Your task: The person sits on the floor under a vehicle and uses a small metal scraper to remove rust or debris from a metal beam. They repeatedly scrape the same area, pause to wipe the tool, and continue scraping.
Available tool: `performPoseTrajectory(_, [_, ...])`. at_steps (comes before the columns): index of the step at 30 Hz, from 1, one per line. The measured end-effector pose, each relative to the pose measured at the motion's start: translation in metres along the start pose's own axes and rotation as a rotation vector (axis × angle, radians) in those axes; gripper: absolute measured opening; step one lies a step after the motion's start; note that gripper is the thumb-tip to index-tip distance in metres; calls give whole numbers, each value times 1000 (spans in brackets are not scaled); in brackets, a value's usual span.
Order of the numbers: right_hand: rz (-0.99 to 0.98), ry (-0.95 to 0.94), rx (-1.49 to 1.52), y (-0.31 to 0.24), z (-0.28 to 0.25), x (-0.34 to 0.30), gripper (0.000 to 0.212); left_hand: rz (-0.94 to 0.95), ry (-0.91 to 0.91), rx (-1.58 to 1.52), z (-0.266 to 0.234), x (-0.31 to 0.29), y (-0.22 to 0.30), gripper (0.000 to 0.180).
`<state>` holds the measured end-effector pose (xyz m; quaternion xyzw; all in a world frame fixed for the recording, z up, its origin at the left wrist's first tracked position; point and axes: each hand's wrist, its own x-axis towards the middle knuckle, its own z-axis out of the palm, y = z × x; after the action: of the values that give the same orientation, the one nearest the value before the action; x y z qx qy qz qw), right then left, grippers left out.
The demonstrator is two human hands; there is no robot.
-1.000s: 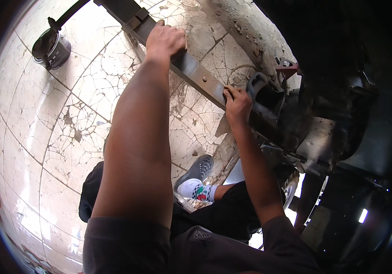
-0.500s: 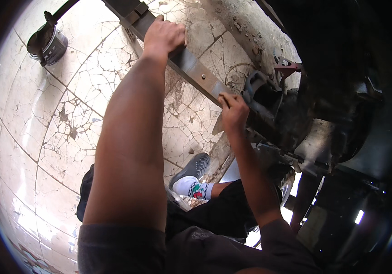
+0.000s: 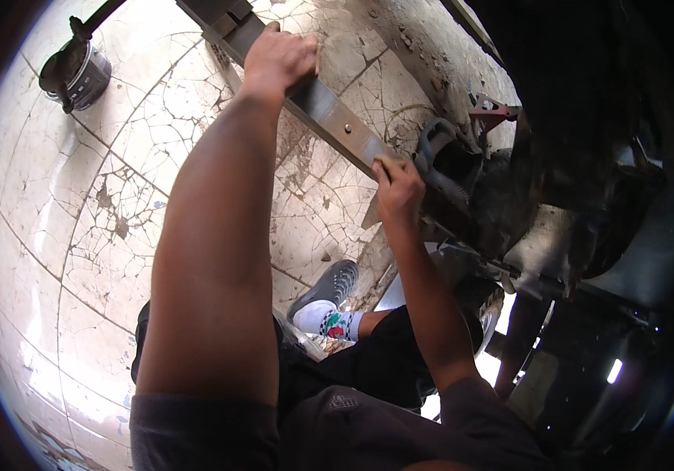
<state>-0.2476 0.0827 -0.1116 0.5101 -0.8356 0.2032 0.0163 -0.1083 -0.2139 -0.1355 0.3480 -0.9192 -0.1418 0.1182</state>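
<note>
A long leaf spring [image 3: 323,103], made of flat grey metal with a small round bolt head on its face, slants from the top left toward the dark machinery at right. My left hand [image 3: 280,59] is closed over its upper stretch, fingers wrapped across the far edge. Farther down, past the bolt head, my right hand [image 3: 401,188] grips the spring with the thumb lying on its face and the fingers curled. Its lower end runs into shadow beyond that hand. Near the top, a block-like metal clip [image 3: 229,19] sits across the spring.
A dark bucket [image 3: 86,78] with a dark metal part over it stands at the upper left on cracked tiles [image 3: 129,188]. Dark machinery [image 3: 588,180] fills the right side. A grey plastic container [image 3: 447,161] lies near my right hand. My shoe [image 3: 327,286] is below the spring.
The whole scene has shifted slightly left in the picture. Both hands keep their grip at the same places on the leaf spring.
</note>
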Motion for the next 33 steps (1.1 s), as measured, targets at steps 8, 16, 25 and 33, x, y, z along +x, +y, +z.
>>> performPoseTrajectory(8, [-55,97,-16,13,10,16,21,-27,26,33,3,2,-2,26])
performPoseTrajectory(16, [-47,55,-71,9,3,30,24,-9,64,29,3,2,0,27])
performPoseTrajectory(25, [13,36,35,6,4,35,23,15,110,8,3,-1,-3,25])
performPoseTrajectory(33, [-58,-33,112,-4,2,22,23,43,69,-23,-24,-13,3,30])
